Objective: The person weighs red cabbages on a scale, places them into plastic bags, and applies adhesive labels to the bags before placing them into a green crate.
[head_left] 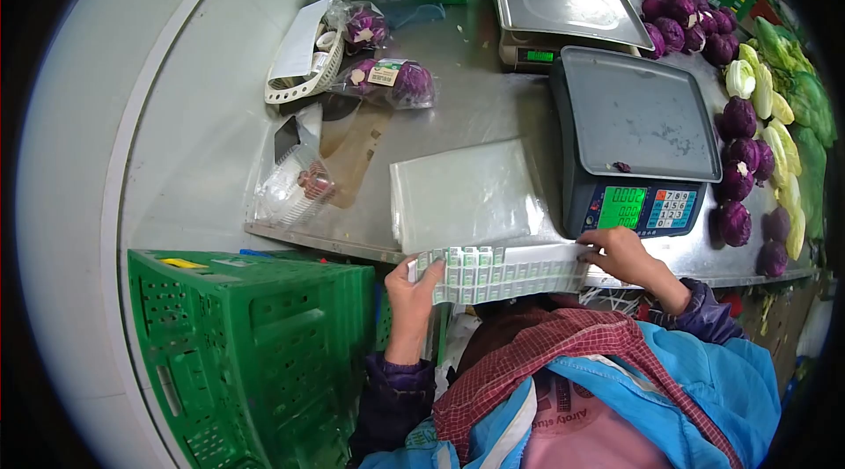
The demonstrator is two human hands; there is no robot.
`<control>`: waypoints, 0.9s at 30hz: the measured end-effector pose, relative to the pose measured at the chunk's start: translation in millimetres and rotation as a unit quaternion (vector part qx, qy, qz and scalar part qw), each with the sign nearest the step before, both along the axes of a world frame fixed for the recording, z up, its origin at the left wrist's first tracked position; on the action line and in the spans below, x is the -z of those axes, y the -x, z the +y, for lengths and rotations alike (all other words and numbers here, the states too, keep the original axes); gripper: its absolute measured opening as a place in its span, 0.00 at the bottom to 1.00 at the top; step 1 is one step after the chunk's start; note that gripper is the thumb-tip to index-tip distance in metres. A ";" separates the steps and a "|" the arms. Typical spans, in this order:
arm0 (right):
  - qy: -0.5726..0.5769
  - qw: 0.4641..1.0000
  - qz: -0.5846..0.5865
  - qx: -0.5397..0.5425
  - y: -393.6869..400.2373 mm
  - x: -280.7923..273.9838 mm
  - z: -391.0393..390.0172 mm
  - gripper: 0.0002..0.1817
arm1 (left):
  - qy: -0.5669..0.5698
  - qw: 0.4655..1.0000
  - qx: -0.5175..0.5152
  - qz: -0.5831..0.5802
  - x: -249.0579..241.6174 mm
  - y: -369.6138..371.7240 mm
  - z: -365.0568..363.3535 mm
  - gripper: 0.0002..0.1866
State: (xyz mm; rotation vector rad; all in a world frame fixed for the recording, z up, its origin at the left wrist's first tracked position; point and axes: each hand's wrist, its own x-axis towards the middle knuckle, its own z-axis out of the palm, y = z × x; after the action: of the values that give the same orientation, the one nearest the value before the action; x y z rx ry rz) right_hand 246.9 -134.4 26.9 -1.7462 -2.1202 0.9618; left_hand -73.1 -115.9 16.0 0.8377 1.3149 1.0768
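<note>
A long sheet of small green-and-white stickers [506,278] stretches between both hands at the table's front edge. My left hand [411,295] grips its left end, thumb lying over the printed rows. At the upper right corner, the fingers of my right hand [623,256] pinch the whitish end of the sheet. Just beyond it, a stack of clear plastic bags [466,192] lies flat on the metal table [405,130]. A dark digital scale [638,117] with a lit green display stands close to my right hand; a purple scrap rests on its tray.
Purple cabbages [738,161] and pale leafy heads [789,179] line the right side. A bagged, labelled cabbage [396,82] lies near a white basket [304,73]. A second scale [563,11] stands behind. Green crates [264,337] occupy the lower left and back.
</note>
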 end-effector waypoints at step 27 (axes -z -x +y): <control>-0.200 0.940 0.228 -0.158 74.0 14.1 91.5 0.09 | 0.044 0.991 0.094 0.085 -26.7 -60.9 47.8 0.10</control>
State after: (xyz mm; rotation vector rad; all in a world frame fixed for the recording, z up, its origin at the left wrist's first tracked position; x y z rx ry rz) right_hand 172.9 -42.9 12.8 -0.9054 -2.1159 0.8266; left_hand -12.2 -68.1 42.7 0.9835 1.3833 0.8083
